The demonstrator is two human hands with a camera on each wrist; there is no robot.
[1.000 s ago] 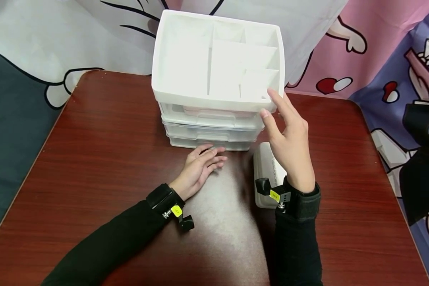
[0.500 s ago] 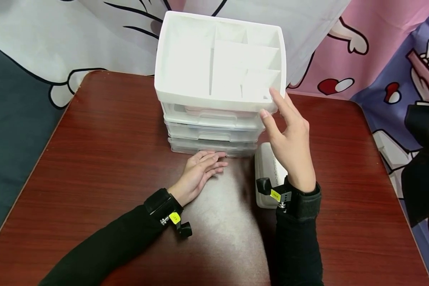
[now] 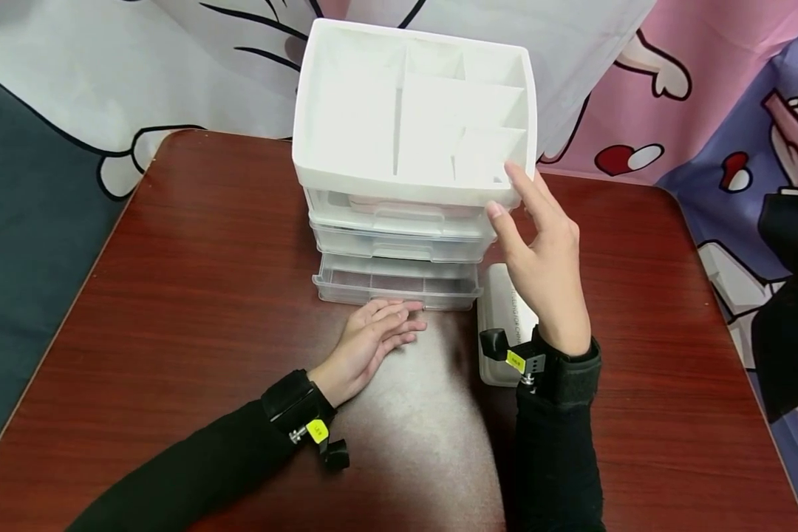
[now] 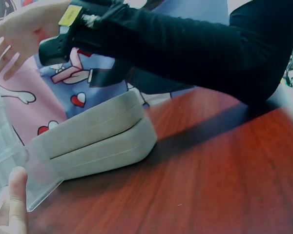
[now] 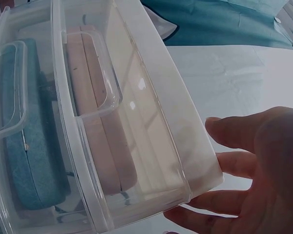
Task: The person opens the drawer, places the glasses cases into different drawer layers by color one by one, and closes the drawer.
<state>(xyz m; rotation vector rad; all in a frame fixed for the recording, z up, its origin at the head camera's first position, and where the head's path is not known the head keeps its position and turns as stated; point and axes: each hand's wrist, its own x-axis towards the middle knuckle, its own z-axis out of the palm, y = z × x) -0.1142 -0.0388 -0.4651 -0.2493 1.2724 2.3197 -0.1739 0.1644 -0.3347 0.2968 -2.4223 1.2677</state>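
A white plastic drawer organizer point(image 3: 346, 111) with a compartmented top stands at the back of the table. Its clear bottom drawer point(image 3: 399, 284) is partly pulled out, with dividers visible inside. At that drawer's front lip, my left hand point(image 3: 366, 343) hooks its fingertips on the handle; in the left wrist view a finger point(image 4: 18, 195) shows beside the clear plastic. My right hand point(image 3: 541, 266) rests spread fingers against the organizer's front right corner. Through the upper drawers, the right wrist view shows a pink case point(image 5: 100, 131) and a teal case point(image 5: 34, 131).
A pale glasses case point(image 3: 499, 347) lies right of the organizer, partly under the right wrist. The brown table point(image 3: 173, 310) has a curtain point(image 3: 173, 66) behind it. A dark object point(image 3: 788, 325) is at the far right.
My left hand has drawn back toward the person, and the bottom drawer has slid out with it. The right hand keeps its place at the organizer's corner.
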